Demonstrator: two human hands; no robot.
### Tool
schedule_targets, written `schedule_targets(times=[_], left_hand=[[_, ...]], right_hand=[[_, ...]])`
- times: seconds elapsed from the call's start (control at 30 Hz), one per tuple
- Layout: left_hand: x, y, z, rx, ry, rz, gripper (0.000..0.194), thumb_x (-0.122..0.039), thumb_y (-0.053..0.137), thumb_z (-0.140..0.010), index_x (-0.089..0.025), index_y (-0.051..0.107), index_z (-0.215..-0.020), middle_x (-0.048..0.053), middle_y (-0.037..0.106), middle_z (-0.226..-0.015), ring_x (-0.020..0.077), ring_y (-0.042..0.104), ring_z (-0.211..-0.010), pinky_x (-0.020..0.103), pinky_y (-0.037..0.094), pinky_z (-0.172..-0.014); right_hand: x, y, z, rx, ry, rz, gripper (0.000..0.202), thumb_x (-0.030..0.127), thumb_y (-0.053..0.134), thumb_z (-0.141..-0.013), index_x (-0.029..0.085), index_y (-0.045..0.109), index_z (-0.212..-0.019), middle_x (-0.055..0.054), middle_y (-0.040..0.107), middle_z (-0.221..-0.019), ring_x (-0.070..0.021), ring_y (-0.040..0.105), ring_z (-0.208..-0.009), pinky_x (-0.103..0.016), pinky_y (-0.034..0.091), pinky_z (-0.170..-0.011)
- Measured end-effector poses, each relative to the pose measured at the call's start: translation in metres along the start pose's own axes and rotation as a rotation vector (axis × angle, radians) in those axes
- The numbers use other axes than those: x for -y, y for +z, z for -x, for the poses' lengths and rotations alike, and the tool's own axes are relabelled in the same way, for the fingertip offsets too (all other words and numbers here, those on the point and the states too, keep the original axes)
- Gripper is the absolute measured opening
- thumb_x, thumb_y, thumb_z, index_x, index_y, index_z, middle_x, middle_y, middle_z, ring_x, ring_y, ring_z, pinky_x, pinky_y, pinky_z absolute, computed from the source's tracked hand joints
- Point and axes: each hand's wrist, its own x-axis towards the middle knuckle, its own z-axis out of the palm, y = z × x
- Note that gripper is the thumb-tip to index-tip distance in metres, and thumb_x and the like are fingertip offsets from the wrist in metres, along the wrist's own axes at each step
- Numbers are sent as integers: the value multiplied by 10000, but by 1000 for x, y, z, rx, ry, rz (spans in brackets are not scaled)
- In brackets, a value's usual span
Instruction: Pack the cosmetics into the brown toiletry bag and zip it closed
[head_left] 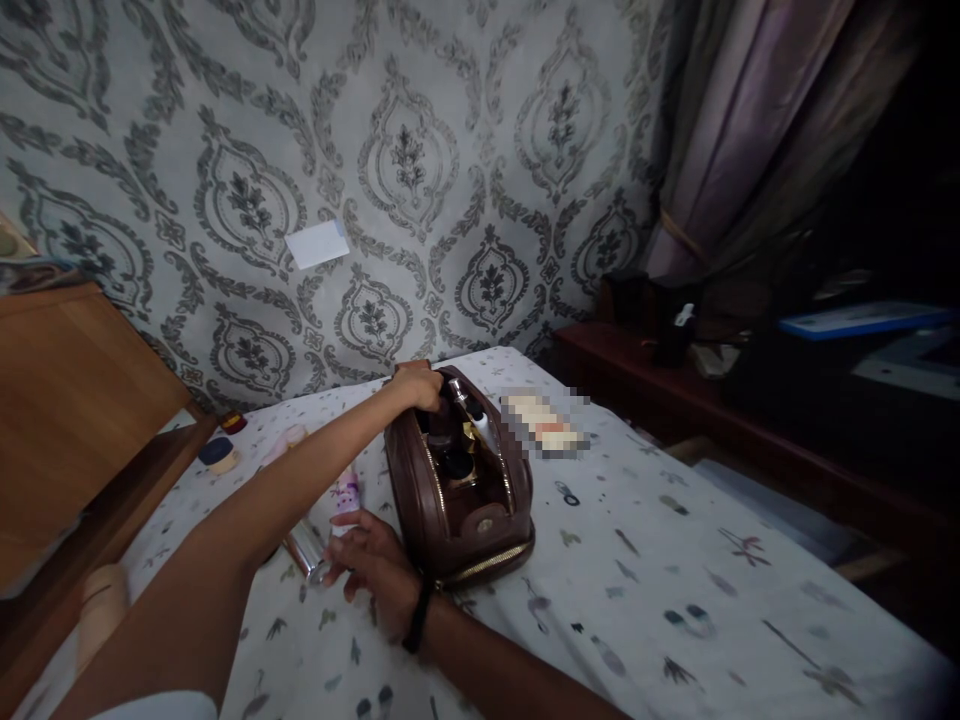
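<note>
A brown leather toiletry bag (pixel 459 540) stands unzipped on the bed, its gold zip teeth parted. Inside lie several bottles, among them a black-capped jar (pixel 459 466) and a white tube (pixel 480 428). My left hand (pixel 421 388) is closed on the bag's far rim, with its fingertips partly hidden inside. Left of the bag, my right hand (pixel 375 568), a black band at its wrist, has curled fingers at the near end of a shiny silver bottle (pixel 304 548). Just above those fingers lies a white and purple tube (pixel 346 492).
A dark-lidded jar (pixel 217 455) and a small red and yellow jar (pixel 234 422) sit at the far left, near a wooden headboard (pixel 90 400). A blurred-out pale packet (pixel 544 422) lies right of the bag. Beyond the patterned sheet (pixel 645 590) is a dark red shelf (pixel 600 350).
</note>
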Motion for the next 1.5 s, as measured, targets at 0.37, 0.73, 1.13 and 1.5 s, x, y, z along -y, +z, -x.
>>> schedule_targets(times=[0.37, 0.73, 1.13, 1.5], left_hand=[[0, 10, -6, 4, -13, -46, 486, -410, 751, -667, -236, 718, -1119, 103, 717, -1155, 285, 626, -1135, 295, 488, -913], [9, -7, 8, -89, 81, -9, 262, -261, 598, -809, -132, 738, -990, 153, 731, -1054, 242, 677, -971, 272, 510, -797], [53, 50, 88, -771, 49, 424, 226, -198, 437, -942, -167, 608, -1087, 81, 683, -1101, 200, 606, -1058, 318, 450, -964], [236, 151, 163, -673, -764, 484, 315, -188, 591, -808, -170, 582, -1123, 158, 560, -1211, 330, 485, -1227, 486, 372, -1037]], right_hand=[[2, 0, 1, -8, 8, -5, 741, 617, 835, -504, 180, 530, -1018, 27, 629, -757, -105, 610, -546, -186, 323, -404], [2, 1, 1, -3, -7, 11, 745, 641, 826, -508, 185, 541, -1023, 32, 637, -745, -105, 611, -539, -183, 325, -401], [6, 0, 2, -10, 27, 121, 699, 672, 801, -567, 176, 594, -1015, -18, 685, -777, -114, 607, -603, -197, 349, -482], [7, 2, 4, 1, 74, 198, 641, 678, 767, -631, 171, 632, -999, -30, 662, -770, -102, 583, -605, -191, 375, -479]])
